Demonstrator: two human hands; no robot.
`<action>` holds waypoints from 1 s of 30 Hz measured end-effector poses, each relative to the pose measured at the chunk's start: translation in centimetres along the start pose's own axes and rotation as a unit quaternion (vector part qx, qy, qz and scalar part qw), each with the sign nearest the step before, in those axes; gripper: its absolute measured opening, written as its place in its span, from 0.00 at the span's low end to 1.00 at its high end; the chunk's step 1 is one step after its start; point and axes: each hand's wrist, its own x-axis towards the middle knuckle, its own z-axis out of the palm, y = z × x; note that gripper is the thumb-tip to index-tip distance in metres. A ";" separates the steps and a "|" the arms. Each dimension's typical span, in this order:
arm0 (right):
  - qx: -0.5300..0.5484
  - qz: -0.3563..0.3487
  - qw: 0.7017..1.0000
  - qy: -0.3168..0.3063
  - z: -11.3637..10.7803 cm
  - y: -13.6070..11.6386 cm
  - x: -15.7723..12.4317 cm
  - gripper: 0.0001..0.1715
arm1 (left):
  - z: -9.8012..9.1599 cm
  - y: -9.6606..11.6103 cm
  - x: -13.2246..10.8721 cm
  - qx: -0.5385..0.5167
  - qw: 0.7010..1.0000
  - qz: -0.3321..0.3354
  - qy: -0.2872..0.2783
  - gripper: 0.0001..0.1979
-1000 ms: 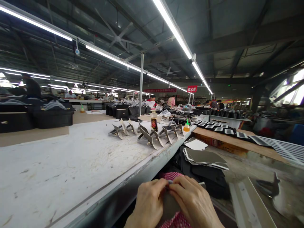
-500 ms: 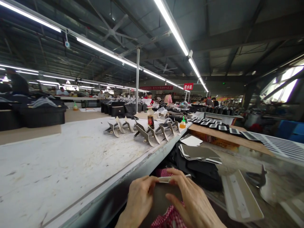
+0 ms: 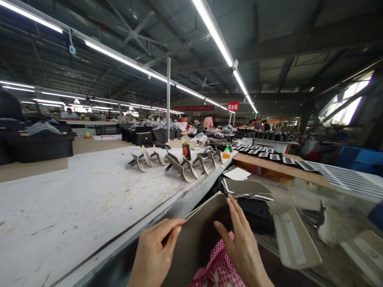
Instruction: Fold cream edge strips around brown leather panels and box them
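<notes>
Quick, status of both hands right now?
Left hand: closed, pinching the left edge of the brown sheet.
Right hand: open, thumb spread from the fingers, fingertips at the sheet's right edge.

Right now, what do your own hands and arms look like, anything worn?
Bare: the left hand and the right hand show no glove, ring or watch. No sleeve or cuff shows at either wrist. Red-and-white checked cloth shows between them; can't tell if it's worn.
</notes>
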 end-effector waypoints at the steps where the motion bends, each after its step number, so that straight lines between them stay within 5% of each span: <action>1: -0.008 -0.010 1.000 0.017 0.2 -0.5 -0.5 0.33 | 0.1 -0.1 0.0 0.006 1.000 0.001 0.003 0.09; 4: 0.016 -0.021 0.998 0.050 0.1 -2.1 -1.6 0.27 | 0.6 -0.3 0.0 0.013 0.999 0.002 0.032 0.09; 8: 0.145 0.062 0.987 0.004 -1.9 -3.8 -1.4 0.12 | 1.1 -0.4 0.2 0.004 0.997 0.001 0.071 0.10; 10: 0.201 0.048 0.976 -0.067 -3.7 -4.3 -0.6 0.06 | 1.1 -0.4 0.2 -0.004 0.998 -0.001 0.070 0.11; 13: 0.294 -0.038 0.933 -0.206 -6.2 -4.0 0.5 0.11 | 0.5 0.0 0.0 -0.033 0.999 0.002 0.041 0.12; 18: 0.300 0.119 0.944 -0.063 -6.4 -0.8 1.5 0.13 | -1.5 2.1 -0.1 -0.059 0.998 0.024 -0.003 0.10; 21: 0.407 0.200 0.889 -0.066 -5.3 0.6 1.6 0.18 | -2.1 3.3 0.1 -0.081 0.993 0.071 -0.039 0.10; 25: 0.505 0.296 0.809 -0.050 -4.9 0.3 1.4 0.17 | -2.5 4.1 0.2 -0.098 0.990 0.101 -0.016 0.12; 30: 0.522 0.327 0.788 -0.024 -5.3 -0.1 1.2 0.17 | -2.7 4.9 0.3 -0.089 0.988 0.125 -0.006 0.13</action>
